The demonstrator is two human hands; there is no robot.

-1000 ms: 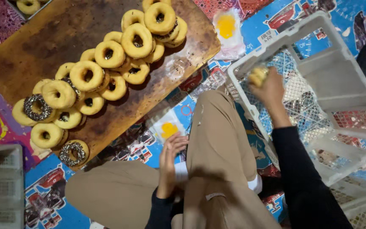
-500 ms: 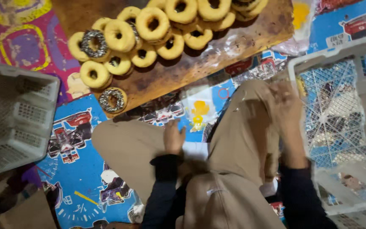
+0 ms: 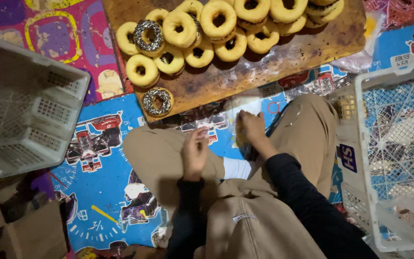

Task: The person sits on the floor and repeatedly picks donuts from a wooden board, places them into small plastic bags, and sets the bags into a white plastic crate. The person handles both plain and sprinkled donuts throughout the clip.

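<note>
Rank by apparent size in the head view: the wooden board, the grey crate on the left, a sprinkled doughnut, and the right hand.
1. Grey crate, though it sits nearer the camera and is cut off by the frame, so its lead over the board is unsure.
2. Wooden board, also cut off at the top.
3. Right hand and sprinkled doughnut: about alike.

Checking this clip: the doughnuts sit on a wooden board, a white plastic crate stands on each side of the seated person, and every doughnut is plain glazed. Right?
Not quite. The head view shows two doughnuts with dark chocolate sprinkles among the plain doughnuts. The rest holds: they sit on the wooden board, with one white crate on one side and another crate on the other.
</note>
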